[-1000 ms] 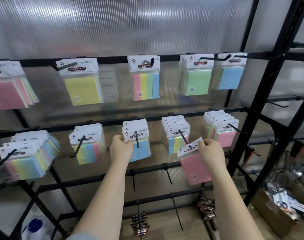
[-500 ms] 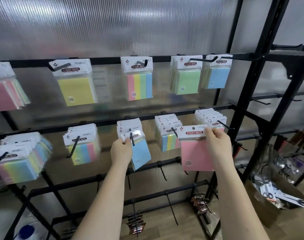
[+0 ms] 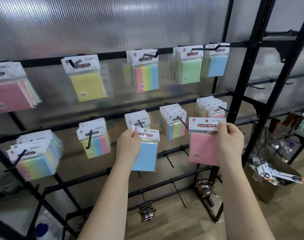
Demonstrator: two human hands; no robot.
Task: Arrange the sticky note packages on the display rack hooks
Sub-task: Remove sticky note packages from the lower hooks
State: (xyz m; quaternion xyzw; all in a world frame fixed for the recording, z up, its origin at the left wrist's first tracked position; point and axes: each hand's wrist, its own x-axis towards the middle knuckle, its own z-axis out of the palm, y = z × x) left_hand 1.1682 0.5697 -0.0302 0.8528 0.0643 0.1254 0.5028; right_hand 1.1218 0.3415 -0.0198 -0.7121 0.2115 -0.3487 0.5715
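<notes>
Presently, both packages are off their hooks, where half a second ago the blue one was still hanging at the tip of its hook and a second ago the pink one was tilted at the neighbouring hook. The left hand (image 3: pixel 129 146) pinches the blue sticky note package (image 3: pixel 145 150) at the left corner of its white header card, thumb on the front face; the package hangs below and in front of the middle-row hook (image 3: pixel 140 123), whose remaining stack sits behind it. The right hand (image 3: pixel 230 142) grips the pink sticky note package (image 3: pixel 204 146) at the right end of its header, holding it upright and facing the camera, between the striped-note hook (image 3: pixel 181 121) and the rightmost middle-row hook (image 3: pixel 224 110). Judged from this, two packages are now free for re-hanging, and neither is yet on a destination hook (the target hooks cannot be determined). Each package is a clear sleeve over a flat square pad, topped by a white card printed STICKY NOTE with a round hang hole near the upper edge; the pink header's hole is visible and unobstructed. The display rack (image 3: pixel 185 101) carries single packages along the top row and fuller stacks along the middle row.
</notes>
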